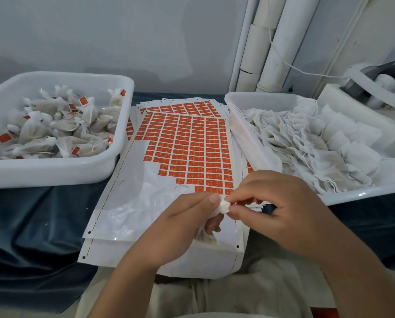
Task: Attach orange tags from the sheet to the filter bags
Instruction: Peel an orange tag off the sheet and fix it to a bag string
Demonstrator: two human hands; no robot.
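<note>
A sheet of orange tags (192, 143) lies in the middle, its lower left part peeled bare. Over its near end my left hand (182, 223) grips a white filter bag (223, 206) by its bunched neck, the bag's body hanging below the fingers. My right hand (281, 207) pinches the same bunched top from the right. No orange tag shows between my fingers.
A white tub (54, 173) on the left holds several tied bags with orange tags. A white tub (352, 196) on the right holds several flat untagged filter bags. More tag sheets lie stacked beneath. White pipes and a tape dispenser (375, 88) stand at the back right.
</note>
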